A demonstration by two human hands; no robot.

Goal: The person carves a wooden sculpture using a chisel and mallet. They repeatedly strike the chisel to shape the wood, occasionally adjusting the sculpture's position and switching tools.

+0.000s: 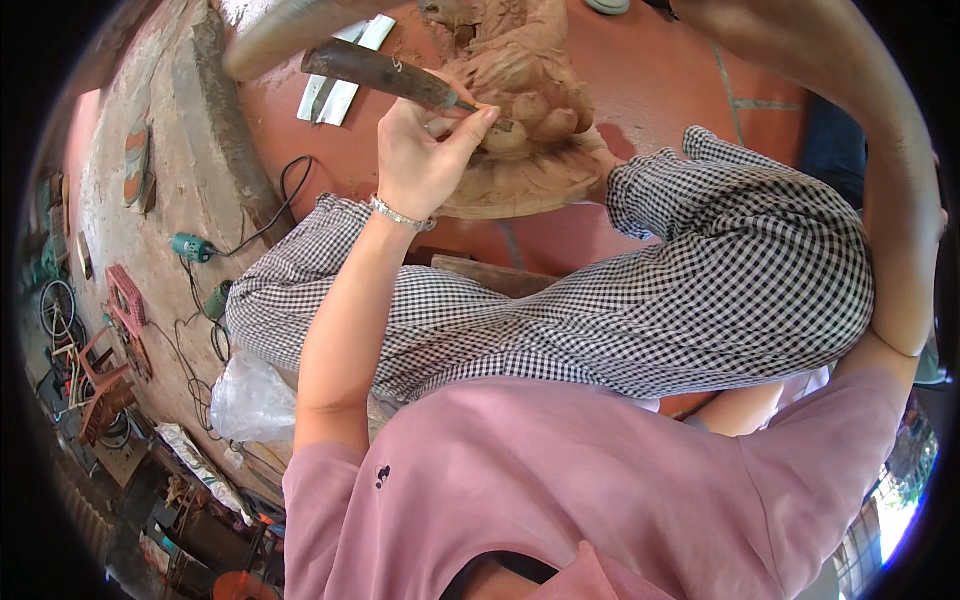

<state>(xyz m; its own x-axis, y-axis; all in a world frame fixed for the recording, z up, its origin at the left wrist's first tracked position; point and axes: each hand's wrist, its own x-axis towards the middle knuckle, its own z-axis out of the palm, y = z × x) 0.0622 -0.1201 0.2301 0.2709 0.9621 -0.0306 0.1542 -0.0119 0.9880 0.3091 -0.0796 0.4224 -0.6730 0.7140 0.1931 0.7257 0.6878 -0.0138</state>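
Note:
My left hand (425, 155), with a bracelet at the wrist, is closed around the lower part of a chisel (365, 72). Its thick dark wooden handle slants up to the left, and its tip meets a brown carving (535, 115) with rounded, fruit-like bulges. The carving spreads into a broad base between my feet. From the right sleeve my right arm (885, 190) curves up and over the top edge, so that hand is out of the picture. A tan shape with a rounded end (275, 45) enters at the upper left; I cannot tell what it is.
Left of my checked trousers, a green power tool (192, 248) with a black cord lies on a stone ledge (190, 90). A sandal (137, 155) and a clear plastic bag (255, 400) are there too. White strips (345, 85) rest on the red tiles (660, 75).

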